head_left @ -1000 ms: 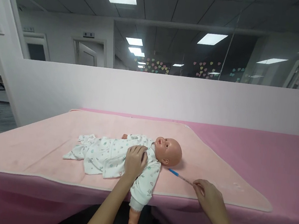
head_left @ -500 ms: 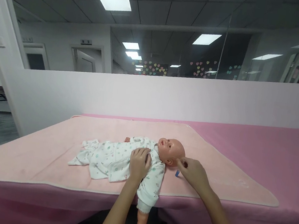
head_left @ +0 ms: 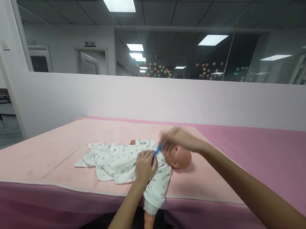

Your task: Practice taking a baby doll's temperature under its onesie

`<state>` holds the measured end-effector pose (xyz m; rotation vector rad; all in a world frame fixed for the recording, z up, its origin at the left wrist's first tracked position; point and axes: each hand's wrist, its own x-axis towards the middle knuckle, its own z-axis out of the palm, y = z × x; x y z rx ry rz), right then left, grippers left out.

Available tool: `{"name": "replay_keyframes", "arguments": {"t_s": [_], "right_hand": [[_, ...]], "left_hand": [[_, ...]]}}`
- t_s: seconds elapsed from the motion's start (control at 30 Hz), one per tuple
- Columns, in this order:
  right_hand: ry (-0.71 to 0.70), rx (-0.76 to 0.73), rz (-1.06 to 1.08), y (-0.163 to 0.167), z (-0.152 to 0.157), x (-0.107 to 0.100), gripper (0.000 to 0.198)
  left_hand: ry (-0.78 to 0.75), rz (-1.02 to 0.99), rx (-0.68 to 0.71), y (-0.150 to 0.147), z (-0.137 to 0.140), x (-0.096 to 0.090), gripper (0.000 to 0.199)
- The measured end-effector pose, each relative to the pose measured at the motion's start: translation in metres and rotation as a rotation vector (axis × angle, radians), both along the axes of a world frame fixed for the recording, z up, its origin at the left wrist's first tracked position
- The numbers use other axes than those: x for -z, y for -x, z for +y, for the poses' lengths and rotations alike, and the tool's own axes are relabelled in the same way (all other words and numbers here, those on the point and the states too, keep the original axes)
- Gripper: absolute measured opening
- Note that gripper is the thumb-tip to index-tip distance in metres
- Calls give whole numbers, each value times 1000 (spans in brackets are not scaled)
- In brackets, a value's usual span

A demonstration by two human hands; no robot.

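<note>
A baby doll [head_left: 179, 158] lies on its back, head to the right, in a white printed gown [head_left: 118, 160]. My left hand [head_left: 145, 165] rests on the gown at the chest, fingers laid over the cloth and thumb alongside. Above the doll's neck and face, my right hand [head_left: 171, 137] is smeared by motion, with its fingers closed on a slim blue object [head_left: 157, 150]. The blue object slants down towards the fingertips of my left hand; its exact kind is too blurred to tell. Part of the doll's face is hidden by my right hand.
A peach blanket [head_left: 51, 161] lies under the doll on a pink-covered table [head_left: 281, 165]. The doll's near arm [head_left: 148, 226] hangs over the front edge. Behind stands a low white wall [head_left: 144, 98] with glass above it.
My right hand has moved from beside the doll's head leftwards and up, over its neck. The blue object that lay by the head is gone from there; one shows at my right fingers. Left hand stays.
</note>
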<state>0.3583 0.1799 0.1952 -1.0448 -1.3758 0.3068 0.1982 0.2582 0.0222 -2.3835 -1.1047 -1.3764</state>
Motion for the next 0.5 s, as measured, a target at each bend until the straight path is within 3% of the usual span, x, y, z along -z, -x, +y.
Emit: {"name": "replay_keyframes", "arguments": {"t_s": [0.1, 0.27, 0.33, 0.43, 0.5], "right_hand": [[86, -39, -177, 13, 2, 7, 33], [25, 121, -181, 19, -3, 21, 40], [61, 25, -138, 21, -6, 25, 38], [67, -193, 187, 23, -12, 25, 35], [174, -309, 316, 25, -14, 23, 34]], "left_hand": [[-7, -7, -2, 0, -1, 0, 21], [-9, 4, 19, 0, -2, 0, 23], [-4, 0, 13, 0, -2, 0, 23], [9, -9, 3, 0, -1, 0, 21], [7, -3, 2, 0, -1, 1, 21]]}}
